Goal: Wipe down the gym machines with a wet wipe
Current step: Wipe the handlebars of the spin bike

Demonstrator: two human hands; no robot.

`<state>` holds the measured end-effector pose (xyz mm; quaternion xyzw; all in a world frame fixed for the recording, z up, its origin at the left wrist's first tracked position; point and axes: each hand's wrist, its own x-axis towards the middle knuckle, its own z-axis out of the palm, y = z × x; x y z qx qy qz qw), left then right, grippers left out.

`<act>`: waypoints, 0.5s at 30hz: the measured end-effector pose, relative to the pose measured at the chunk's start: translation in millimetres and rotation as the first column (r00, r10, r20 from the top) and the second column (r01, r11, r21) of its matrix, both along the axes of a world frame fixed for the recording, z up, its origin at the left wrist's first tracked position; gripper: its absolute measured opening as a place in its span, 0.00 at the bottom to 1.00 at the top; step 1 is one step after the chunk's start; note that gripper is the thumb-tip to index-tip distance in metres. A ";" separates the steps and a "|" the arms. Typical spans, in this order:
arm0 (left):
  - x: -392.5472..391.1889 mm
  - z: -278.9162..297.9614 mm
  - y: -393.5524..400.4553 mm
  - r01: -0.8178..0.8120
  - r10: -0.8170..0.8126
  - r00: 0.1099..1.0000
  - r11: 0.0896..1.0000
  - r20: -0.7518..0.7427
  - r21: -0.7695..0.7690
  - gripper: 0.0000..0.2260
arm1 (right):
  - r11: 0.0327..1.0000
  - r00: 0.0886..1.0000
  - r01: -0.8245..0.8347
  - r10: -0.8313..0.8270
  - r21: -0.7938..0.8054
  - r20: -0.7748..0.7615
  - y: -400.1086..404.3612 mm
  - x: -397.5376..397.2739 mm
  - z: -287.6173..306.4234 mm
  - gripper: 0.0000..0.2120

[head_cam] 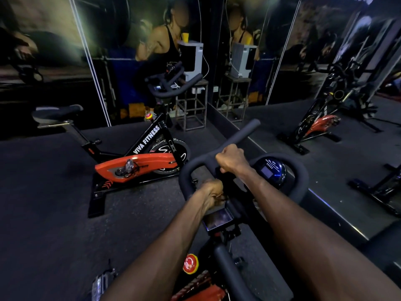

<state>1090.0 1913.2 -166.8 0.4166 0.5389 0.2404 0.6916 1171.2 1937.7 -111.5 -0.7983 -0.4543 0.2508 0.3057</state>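
The handlebar, gripped by the right hand and left hand, likely needs firm, overlapping strokes; no wipe is visible.

white dispenser on metal stand | yellow cup atop

"VIVA FITNESS" stands in white capitals along the black slanted frame tube of the orange-and-black spin bike on the floor to the left. The round console inside the near bike's handlebar loop carries small pale lettering above its screen, too small to make out. The red knob low on the near bike bears a white marking that cannot be read. White letters at the top right corner of the wall are cut off and illegible.
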 end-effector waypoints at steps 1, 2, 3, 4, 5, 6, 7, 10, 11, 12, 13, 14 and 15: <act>-2.8 0.5 2.7 0.033 -0.033 0.999 0.999 0.015 -0.022 0.15 | 1.000 1.000 0.001 -0.001 -0.005 0.005 0.8 0.6 -0.1 0.22; -3.9 1.2 5.9 0.025 -0.024 0.999 0.999 0.038 -0.033 0.16 | 1.000 1.000 -0.002 0.002 -0.012 0.011 0.7 1.2 0.0 0.22; -2.9 2.3 9.3 -0.040 0.043 0.997 0.998 0.058 -0.039 0.14 | 1.000 1.000 -0.010 0.010 -0.018 0.015 -0.5 1.0 0.4 0.22; -0.1 2.3 12.1 -0.130 0.131 0.990 0.991 0.053 -0.011 0.12 | 1.000 1.000 -0.020 0.020 -0.017 0.017 -2.4 0.8 1.0 0.22; 2.8 3.5 10.1 -0.180 0.179 0.984 0.983 0.024 0.026 0.11 | 0.999 0.999 -0.031 0.031 -0.016 0.018 -4.5 0.8 1.8 0.23; 4.9 5.2 4.5 -0.168 0.170 0.985 0.983 -0.014 0.074 0.10 | 0.999 0.999 -0.042 0.042 -0.017 0.014 -6.4 2.1 2.7 0.23; 5.7 6.3 -2.6 -0.128 0.132 0.991 0.985 -0.033 0.119 0.12 | 0.998 0.998 -0.057 0.057 -0.018 0.011 -8.2 2.8 3.7 0.22; 4.3 -2.6 -19.8 0.114 -0.078 0.978 0.976 -0.192 0.185 0.15 | 0.996 0.996 -0.087 0.088 -0.034 0.012 -12.9 5.4 7.0 0.18; 1.6 -2.8 -20.2 0.169 -0.121 0.961 0.968 -0.247 0.184 0.13 | 0.995 0.995 -0.093 0.094 -0.037 0.017 -13.0 6.0 7.2 0.17; -0.7 -3.8 -14.2 0.227 -0.168 0.943 0.955 -0.288 0.188 0.08 | 0.995 0.995 -0.099 0.099 -0.035 0.025 -12.8 6.3 7.4 0.17; -3.8 0.4 -10.9 0.278 -0.208 0.918 0.945 -0.338 0.174 0.05 | 0.994 0.993 -0.108 0.109 -0.035 0.040 -12.4 5.9 7.4 0.17; -5.7 1.8 -5.2 0.292 -0.219 0.900 0.945 -0.376 0.148 0.04 | 0.992 0.991 -0.118 0.120 -0.039 0.057 -12.0 5.2 7.7 0.16; -9.0 5.5 -3.8 0.263 -0.197 0.916 0.953 -0.350 0.149 0.04 | 0.991 0.989 -0.126 0.129 -0.045 0.070 -11.4 4.8 7.8 0.16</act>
